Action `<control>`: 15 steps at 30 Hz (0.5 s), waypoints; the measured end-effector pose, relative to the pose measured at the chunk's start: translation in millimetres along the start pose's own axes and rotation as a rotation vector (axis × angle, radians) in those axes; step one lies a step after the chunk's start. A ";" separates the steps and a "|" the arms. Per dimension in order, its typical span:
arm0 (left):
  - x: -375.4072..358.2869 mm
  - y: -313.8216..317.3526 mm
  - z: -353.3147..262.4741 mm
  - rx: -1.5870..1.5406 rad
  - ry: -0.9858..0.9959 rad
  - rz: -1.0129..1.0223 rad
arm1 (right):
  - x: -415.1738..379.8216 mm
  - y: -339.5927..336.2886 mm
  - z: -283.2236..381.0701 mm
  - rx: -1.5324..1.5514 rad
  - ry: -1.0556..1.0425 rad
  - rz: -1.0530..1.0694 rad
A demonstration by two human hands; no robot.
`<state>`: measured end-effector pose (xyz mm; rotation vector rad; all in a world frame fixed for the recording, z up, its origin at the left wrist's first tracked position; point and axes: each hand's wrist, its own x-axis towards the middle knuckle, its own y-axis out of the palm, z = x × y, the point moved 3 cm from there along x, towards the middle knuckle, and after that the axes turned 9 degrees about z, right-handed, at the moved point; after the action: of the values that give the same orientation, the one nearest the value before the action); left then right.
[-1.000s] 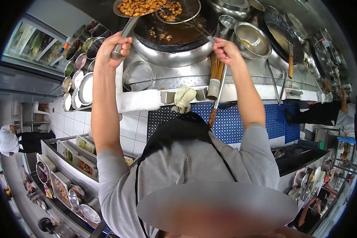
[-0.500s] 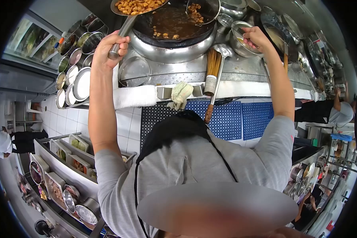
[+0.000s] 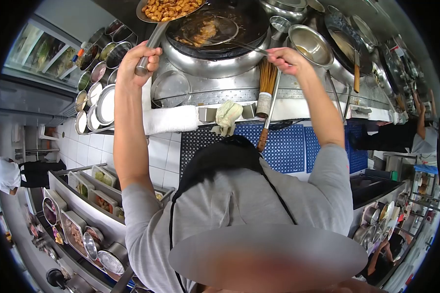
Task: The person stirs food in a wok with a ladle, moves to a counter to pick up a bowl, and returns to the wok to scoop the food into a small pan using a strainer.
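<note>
My left hand is wrapped round the thick metal handle of a strainer. Golden-brown fried pieces fill that strainer, which is held above the left rim of a dark wok. My right hand grips the thin handle of a round wire skimmer. Its ring dips into the brown liquid in the wok, with more fried pieces inside the ring. Below my right hand lie a bamboo brush and a wooden-handled ladle, whose bowl is hidden.
A steel bowl with some liquid stands right of the wok, beside another pan. A glass-like round lid, a rolled white towel and a crumpled cloth line the front edge. Other people stand at both sides.
My right hand has moved left and down from the steel bowl's rim with the skimmer. The skimmer's ring has shifted from the wok's right side to its middle. My left hand has barely moved.
</note>
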<state>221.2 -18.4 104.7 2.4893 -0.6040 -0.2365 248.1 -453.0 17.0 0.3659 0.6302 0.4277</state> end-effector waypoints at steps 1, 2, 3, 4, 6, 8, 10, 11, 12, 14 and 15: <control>0.0 1.0 -0.3 -0.010 -0.001 0.012 | 16.2 -0.2 -6.7 0.036 -0.018 0.013; -0.4 0.9 0.3 -0.020 -0.003 0.023 | 33.5 -1.1 -14.1 0.117 -0.002 0.080; -0.5 0.7 1.4 -0.033 -0.005 0.032 | 43.7 5.7 -19.4 0.132 -0.051 0.045; 0.7 0.3 1.1 -0.021 -0.001 0.021 | 53.3 14.3 -22.4 0.146 -0.101 0.011; 0.8 -1.6 5.1 -0.005 0.000 -0.006 | 73.4 21.7 -28.0 0.183 -0.190 -0.037; -1.0 -4.8 12.5 0.025 -0.018 -0.030 | 75.2 21.4 -35.3 0.171 -0.255 -0.109; -4.2 -2.6 15.4 0.049 0.000 -0.005 | 53.3 36.9 -37.5 0.097 -0.321 -0.195; 0.0 -9.0 15.8 0.045 -0.002 -0.002 | 34.1 48.7 -32.1 0.051 -0.335 -0.241; -0.1 -14.9 21.2 0.034 -0.018 -0.005 | 34.3 46.2 -17.6 0.048 -0.382 -0.226; 12.7 -19.1 34.7 0.007 -0.007 -0.064 | 33.8 37.7 -21.8 0.077 -0.429 -0.203; 9.9 -19.6 38.9 0.063 -0.041 -0.151 | 19.9 43.1 -15.6 -0.051 -0.444 -0.257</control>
<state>225.9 -27.2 61.1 2.5997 -0.4463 -0.3320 241.0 -403.6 15.1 0.3132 0.2270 0.1078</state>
